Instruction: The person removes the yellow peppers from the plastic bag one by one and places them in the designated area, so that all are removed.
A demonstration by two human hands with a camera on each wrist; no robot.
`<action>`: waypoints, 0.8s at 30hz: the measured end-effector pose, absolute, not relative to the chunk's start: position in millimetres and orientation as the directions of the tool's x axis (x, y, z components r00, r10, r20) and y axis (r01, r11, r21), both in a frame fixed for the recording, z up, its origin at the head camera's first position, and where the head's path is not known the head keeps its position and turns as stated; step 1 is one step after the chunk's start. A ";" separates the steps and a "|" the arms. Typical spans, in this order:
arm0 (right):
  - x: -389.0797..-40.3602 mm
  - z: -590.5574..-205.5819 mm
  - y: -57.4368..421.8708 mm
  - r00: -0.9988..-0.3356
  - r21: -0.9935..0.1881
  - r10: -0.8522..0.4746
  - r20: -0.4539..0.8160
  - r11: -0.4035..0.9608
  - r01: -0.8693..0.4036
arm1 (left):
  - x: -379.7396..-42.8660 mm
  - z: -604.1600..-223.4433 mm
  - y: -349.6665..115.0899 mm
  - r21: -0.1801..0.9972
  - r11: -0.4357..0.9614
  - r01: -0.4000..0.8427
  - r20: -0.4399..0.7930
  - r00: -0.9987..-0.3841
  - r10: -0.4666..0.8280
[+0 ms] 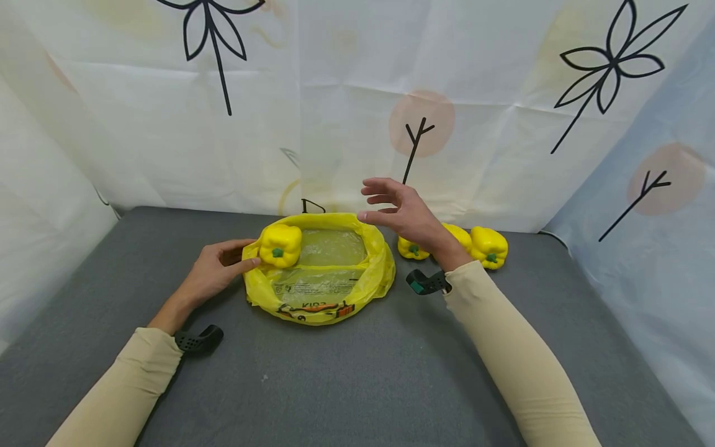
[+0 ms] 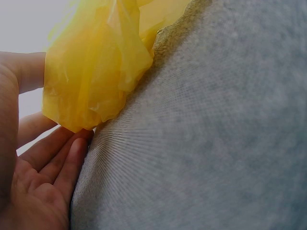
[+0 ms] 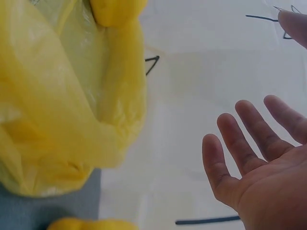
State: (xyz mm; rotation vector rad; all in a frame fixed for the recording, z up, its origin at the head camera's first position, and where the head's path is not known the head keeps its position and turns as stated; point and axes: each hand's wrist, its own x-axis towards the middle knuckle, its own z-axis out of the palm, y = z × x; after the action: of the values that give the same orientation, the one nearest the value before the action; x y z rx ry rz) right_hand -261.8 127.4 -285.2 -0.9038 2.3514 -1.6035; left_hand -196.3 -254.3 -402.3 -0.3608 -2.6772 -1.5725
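Note:
A yellow plastic bag [image 1: 374, 273] with printing on its front stands on the dark grey table, its mouth spread wide and its rim rolled outward. One yellow bell pepper [image 1: 280, 245] lies at the left side of the mouth, green stem facing the camera. My left hand [image 1: 215, 270] grips the left side of the bag, thumb [image 2: 32, 72] on one side and the other fingers lower down, partly hidden by the plastic. Beyond the bag's right rim, my right hand [image 1: 404, 214] hangs in the air with fingers spread and nothing in it.
Behind my right wrist, several more yellow peppers [image 1: 489, 247] sit near the table's far right edge, partly covered by the arm. A white cloth [image 1: 346, 143] with leaf drawings hangs behind the table [image 1: 335, 385] and along its sides.

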 end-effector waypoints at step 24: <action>-288.5 -300.6 46.3 -0.781 -0.915 -0.621 0.061 0.279 -0.293 | -195.6 -401.8 -254.8 0.868 0.458 0.193 0.118 -0.975 0.187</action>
State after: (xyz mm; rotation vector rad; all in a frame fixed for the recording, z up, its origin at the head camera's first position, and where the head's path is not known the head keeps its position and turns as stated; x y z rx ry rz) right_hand -288.5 46.3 -300.6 -0.8340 2.2448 -1.5033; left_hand -195.6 -254.8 -401.8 -0.3493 -2.6774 -1.5944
